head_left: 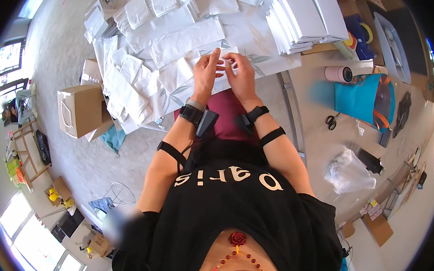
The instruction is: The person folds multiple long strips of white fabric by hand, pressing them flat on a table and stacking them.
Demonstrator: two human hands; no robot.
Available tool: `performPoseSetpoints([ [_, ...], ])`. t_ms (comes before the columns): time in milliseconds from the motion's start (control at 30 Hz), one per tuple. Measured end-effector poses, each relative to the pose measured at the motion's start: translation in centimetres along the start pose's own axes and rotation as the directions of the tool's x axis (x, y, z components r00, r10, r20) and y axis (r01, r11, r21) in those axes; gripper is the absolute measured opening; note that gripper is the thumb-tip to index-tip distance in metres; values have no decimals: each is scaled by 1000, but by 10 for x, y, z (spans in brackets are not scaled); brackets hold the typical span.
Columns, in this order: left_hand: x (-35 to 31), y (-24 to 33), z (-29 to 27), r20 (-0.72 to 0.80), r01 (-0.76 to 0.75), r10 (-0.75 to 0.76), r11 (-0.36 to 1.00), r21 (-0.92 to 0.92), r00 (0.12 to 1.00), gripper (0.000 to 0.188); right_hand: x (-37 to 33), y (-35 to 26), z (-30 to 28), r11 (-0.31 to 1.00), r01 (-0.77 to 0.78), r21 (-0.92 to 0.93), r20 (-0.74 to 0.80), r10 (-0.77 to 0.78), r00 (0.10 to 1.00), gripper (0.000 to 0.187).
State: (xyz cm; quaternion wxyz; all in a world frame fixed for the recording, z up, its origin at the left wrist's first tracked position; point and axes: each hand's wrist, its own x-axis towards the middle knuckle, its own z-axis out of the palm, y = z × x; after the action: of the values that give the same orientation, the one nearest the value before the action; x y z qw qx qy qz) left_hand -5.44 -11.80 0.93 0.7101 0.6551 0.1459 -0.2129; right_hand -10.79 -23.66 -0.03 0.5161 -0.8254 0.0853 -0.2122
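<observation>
Both my left hand [207, 71] and right hand [240, 73] pinch one white paper bag [225, 61]; loose pile [131, 75] at nine o'clock could slide off the bench [321, 137].

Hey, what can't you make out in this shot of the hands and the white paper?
- Head view: the paper piece between left hand and right hand is mostly hidden by the fingers; its shape is unclear.
- The white stack is cut off by the top edge.
- A patch by the left elbow is blurred.
- The scissors are too small for detail.
</observation>
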Motion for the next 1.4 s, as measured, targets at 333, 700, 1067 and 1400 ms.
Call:
performPoseSetpoints([
  [333, 19, -31, -28, -144, -190, 284, 868, 459, 948, 25, -8, 36, -15, 989, 7, -145, 32, -2, 999, 23],
  [700, 29, -42, -41, -114, -240, 354, 804, 544, 928, 27, 24, 69, -31, 965, 66, -252, 112, -39, 993, 16],
  [1067, 27, -43, -40, -135, -234, 340, 836, 496, 930, 26, 37, 78, -27, 923, 195, -333, 232, -120, 965, 23],
  [1400, 21, -35, -37, -134, -196, 289, 860, 470, 948, 27, 40, 80, -25, 896, 202, -396, 275, -94, 957, 28],
])
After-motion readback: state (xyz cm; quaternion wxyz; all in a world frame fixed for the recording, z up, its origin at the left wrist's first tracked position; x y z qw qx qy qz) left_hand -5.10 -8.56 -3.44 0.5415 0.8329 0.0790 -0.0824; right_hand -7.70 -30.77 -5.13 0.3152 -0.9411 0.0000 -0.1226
